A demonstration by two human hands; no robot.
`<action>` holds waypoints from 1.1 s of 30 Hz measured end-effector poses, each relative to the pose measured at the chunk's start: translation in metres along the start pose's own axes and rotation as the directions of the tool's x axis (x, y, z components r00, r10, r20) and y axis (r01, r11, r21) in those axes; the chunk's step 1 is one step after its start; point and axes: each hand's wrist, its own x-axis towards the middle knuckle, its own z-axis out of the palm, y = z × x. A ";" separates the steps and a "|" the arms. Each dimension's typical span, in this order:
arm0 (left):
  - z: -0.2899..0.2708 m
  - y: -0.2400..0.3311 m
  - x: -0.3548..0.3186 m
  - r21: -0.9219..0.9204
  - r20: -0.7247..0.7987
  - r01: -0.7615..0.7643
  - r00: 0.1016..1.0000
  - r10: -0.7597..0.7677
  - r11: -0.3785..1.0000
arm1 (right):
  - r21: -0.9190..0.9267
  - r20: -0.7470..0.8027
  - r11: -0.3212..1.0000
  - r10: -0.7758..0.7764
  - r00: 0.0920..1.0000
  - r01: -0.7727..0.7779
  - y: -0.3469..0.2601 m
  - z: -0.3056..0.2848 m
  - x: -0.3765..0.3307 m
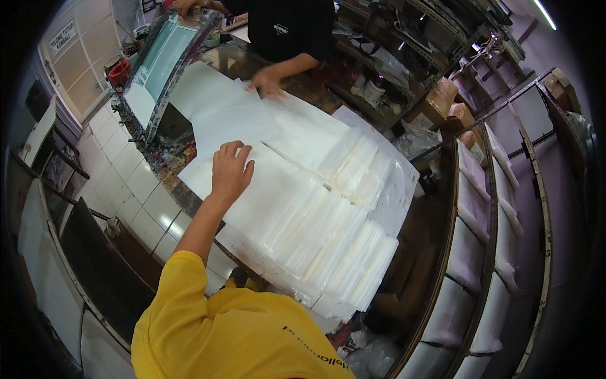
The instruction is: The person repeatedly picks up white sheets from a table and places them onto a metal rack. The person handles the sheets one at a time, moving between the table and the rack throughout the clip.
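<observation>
My left hand (231,169) rests palm down on a broad white sheet (237,205), fingers slightly spread and nothing gripped. Right of it lie overlapping stacks of thin, translucent white plastic sheets or bags (315,237), fanned out across the table. Another such stack (360,167) sits farther back, with a dark gap line between the two. My right hand does not show. Across the table, a co-worker in a black shirt has one blurred hand (268,82) over the far white sheet (214,95). The co-worker's other hand (188,6) holds the top of a tilted printing screen (161,63) with green mesh.
Red and dark paint pots (118,74) stand left of the screen. The table's paint-stained edge (173,155) shows below it. Racks of white panels (451,309) line the right side, with cardboard boxes (439,101) behind. A dark panel (104,252) stands at left above the tiled floor (129,177).
</observation>
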 end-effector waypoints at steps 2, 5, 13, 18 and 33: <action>0.010 -0.017 -0.005 0.116 0.114 -0.056 0.993 0.043 0.992 | -0.021 -0.029 1.000 0.018 0.999 -0.018 -0.004 0.005 -0.009; 0.032 -0.048 -0.020 0.207 0.345 -0.045 0.938 -0.030 0.977 | -0.025 -0.092 0.999 0.022 0.995 -0.024 -0.001 0.007 -0.017; 0.053 -0.094 -0.028 0.165 0.366 -0.115 0.929 0.048 0.980 | 0.022 0.037 0.995 -0.094 0.995 0.093 -0.015 0.000 -0.060; 0.046 -0.070 -0.015 0.025 0.276 -0.160 0.950 0.147 0.987 | 0.165 -0.157 0.973 -0.133 0.979 0.159 -0.031 0.011 -0.077; -0.005 0.292 -0.092 -0.791 0.156 -0.441 0.526 0.836 0.425 | 0.059 0.171 0.516 -0.849 0.500 0.855 -0.345 0.039 -0.325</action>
